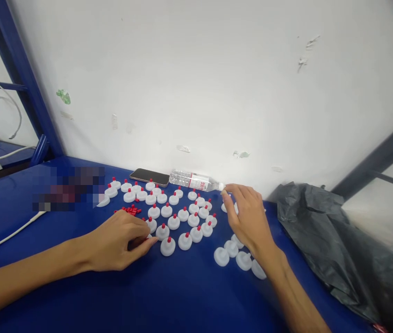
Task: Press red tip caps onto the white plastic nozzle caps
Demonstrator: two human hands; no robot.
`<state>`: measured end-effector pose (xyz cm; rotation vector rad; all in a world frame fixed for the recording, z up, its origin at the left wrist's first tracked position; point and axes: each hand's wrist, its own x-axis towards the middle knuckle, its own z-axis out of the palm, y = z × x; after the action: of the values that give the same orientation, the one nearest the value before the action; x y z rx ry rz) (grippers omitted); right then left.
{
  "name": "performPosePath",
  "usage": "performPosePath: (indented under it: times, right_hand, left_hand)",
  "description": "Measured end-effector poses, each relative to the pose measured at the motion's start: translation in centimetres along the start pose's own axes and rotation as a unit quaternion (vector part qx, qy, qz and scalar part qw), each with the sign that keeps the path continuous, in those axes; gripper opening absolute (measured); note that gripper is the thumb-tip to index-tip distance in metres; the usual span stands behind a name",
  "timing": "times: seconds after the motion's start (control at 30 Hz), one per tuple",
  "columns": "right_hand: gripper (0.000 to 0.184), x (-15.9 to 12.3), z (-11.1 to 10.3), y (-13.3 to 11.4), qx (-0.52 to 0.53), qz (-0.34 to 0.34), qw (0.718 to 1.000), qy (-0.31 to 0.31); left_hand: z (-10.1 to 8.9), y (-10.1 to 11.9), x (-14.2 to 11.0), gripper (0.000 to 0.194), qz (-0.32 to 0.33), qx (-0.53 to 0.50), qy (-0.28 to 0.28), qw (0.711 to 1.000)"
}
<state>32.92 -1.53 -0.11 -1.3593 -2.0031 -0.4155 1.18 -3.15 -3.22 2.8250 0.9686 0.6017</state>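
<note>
Two hands (118, 243) (247, 210) flank one bottle (196, 181), one phone (150, 176), over twenty red-tipped discs (168, 248).

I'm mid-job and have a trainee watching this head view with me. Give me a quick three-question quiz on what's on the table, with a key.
1. Fill in the blank: The white pieces beside the right forearm, below the right hand in the picture, show no ___ tips, unlike most of the others.
2. True or false: The bottle stands upright.
3. Multiple choice: The loose red pieces are nearest to
A. the grey plastic bag
B. the left hand
C. the right hand

Key:
1. red
2. False; the bottle lies on its side.
3. B
</note>
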Motion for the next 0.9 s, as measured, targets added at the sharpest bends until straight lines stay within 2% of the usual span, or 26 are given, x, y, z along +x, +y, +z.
performPosePath:
  times: [0.17,0.27,0.37,0.43,0.53,0.73,0.9]
  right_hand:
    - [0.037,-0.3,1.0,1.6,-0.086,0.083,0.99,-0.076]
    - [0.043,-0.5,1.4,1.8,-0.122,0.124,0.976,-0.134]
    - [0.048,-0.8,1.8,1.7,-0.137,0.154,0.961,-0.184]
    - [0.05,-1.1,2.1,1.7,-0.131,0.161,0.954,-0.217]
    - [0.05,-1.3,2.6,1.9,-0.118,0.159,0.948,-0.251]
    - [0.051,-1.5,2.9,2.1,-0.121,0.12,0.953,-0.249]
    - [0.042,-1.3,2.7,1.8,-0.106,0.084,0.974,-0.18]
  left_hand:
    - [-0.3,-0.4,0.2,0.041,-0.014,0.021,0.0,1.0]
    - [-0.7,-1.0,0.4,0.042,-0.049,0.033,0.062,0.996]
    - [-1.0,-1.7,0.6,0.034,-0.124,0.12,0.124,0.977]
    - [-1.0,-2.2,0.7,0.024,-0.161,0.179,0.122,0.963]
    - [-0.7,-3.0,0.7,0.021,-0.165,0.214,0.087,0.959]
    - [0.3,-3.9,0.2,0.018,-0.163,0.193,0.059,0.966]
    - [0.5,-4.3,0.2,0.023,-0.159,0.164,0.036,0.973]
